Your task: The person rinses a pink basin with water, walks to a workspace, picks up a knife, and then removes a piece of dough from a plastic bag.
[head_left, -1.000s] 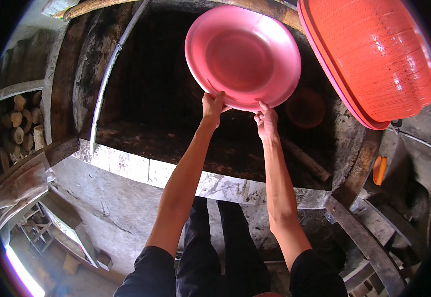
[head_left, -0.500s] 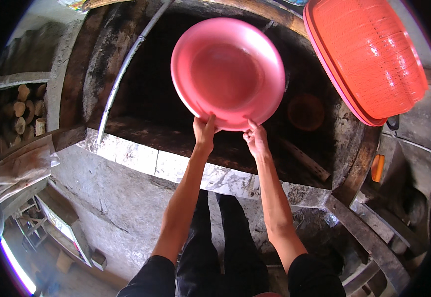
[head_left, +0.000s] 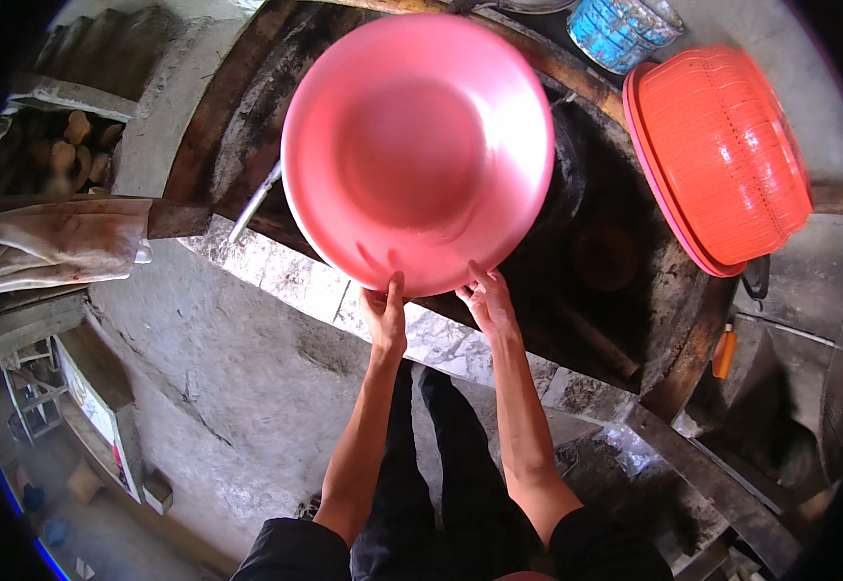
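A wide pink basin point(head_left: 412, 160), its inside facing me, hangs over the dark recess of a stone-edged stove or trough. My left hand point(head_left: 384, 312) grips its near rim, thumb on the inner side and fingers underneath. A little to the right, my right hand point(head_left: 487, 302) pinches the same rim. The basin looks bare inside apart from shadows of my fingers. Both forearms reach up from the lower edge in dark sleeves.
An orange woven basket point(head_left: 731, 160) leans with pink basins at the far right, near a blue bucket point(head_left: 625, 34). A pale stone ledge point(head_left: 441, 344) borders the recess. Stacked logs point(head_left: 78, 155) lie left. A cloth point(head_left: 59, 242) hangs below them. An orange-handled tool point(head_left: 724, 351) is at right.
The basin has come nearer and looks larger, shifting slightly left with both hands still on its rim. My view has turned, bringing the blue bucket into sight.
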Action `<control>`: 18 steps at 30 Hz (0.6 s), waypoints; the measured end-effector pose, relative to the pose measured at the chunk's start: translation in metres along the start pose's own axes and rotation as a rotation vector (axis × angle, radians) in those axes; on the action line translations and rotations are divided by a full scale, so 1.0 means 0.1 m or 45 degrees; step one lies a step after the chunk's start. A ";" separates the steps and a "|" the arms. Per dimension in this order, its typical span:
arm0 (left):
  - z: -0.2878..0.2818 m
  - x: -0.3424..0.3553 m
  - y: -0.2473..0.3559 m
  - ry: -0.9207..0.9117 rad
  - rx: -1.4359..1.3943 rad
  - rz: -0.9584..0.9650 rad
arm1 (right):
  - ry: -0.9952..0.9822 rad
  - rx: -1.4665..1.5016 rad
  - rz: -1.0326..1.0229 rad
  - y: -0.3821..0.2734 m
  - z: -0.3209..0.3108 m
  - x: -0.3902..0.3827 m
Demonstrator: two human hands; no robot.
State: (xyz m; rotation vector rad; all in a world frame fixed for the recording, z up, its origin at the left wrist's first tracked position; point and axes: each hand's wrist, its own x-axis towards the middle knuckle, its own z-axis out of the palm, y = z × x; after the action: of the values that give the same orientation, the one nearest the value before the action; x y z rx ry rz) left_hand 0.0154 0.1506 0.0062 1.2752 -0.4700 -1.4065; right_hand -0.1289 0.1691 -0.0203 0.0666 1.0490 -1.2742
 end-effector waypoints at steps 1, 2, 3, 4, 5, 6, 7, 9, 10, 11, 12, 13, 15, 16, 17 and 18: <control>0.04 0.01 0.02 -0.015 -0.037 0.021 | -0.035 -0.019 -0.047 -0.05 0.02 0.03; 0.10 0.03 0.05 -0.034 -0.073 0.043 | -0.070 -0.035 -0.097 -0.12 0.07 0.06; 0.17 0.05 0.09 -0.040 -0.083 0.049 | -0.075 -0.042 -0.107 -0.20 0.13 0.10; 0.24 0.08 0.13 -0.053 -0.097 0.113 | -0.063 -0.137 -0.152 -0.28 0.18 0.15; 0.33 0.12 0.17 -0.068 -0.115 0.174 | -0.047 -0.234 -0.201 -0.37 0.24 0.20; 0.41 0.18 0.23 -0.095 -0.142 0.254 | -0.064 -0.306 -0.231 -0.43 0.29 0.28; 0.49 0.21 0.30 -0.102 -0.152 0.259 | -0.067 -0.312 -0.242 -0.50 0.34 0.35; 0.59 0.27 0.44 -0.105 -0.160 0.400 | -0.270 -0.072 -0.329 -0.64 0.60 0.40; 0.61 0.32 0.47 -0.093 -0.165 0.447 | -0.220 0.173 -0.393 -0.67 0.81 0.39; 0.71 0.34 0.51 -0.108 -0.175 0.448 | -0.221 0.172 -0.410 -0.69 0.72 0.55; 0.87 0.34 0.54 -0.134 -0.204 0.458 | -0.465 0.327 -0.483 -0.70 0.46 0.80; 0.97 0.33 0.58 -0.143 -0.225 0.476 | -0.721 0.481 -0.534 -0.70 0.32 0.95; 0.92 0.40 0.65 -0.133 -0.220 0.504 | -0.058 0.266 -0.274 -0.70 0.79 0.69; 0.96 0.42 0.66 -0.163 -0.253 0.512 | -0.107 0.243 -0.273 -0.69 0.82 0.69; 0.97 0.44 0.67 -0.190 -0.283 0.521 | -0.158 0.220 -0.269 -0.68 0.85 0.69; 0.96 0.47 0.66 -0.229 -0.260 0.524 | -0.169 0.257 -0.326 -0.65 0.88 0.71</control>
State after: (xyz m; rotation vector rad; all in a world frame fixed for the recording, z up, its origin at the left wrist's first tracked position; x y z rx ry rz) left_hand -0.0283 0.0551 0.0738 0.8334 -0.6520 -1.1868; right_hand -0.1337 0.0435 0.0142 0.0008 0.8311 -1.5924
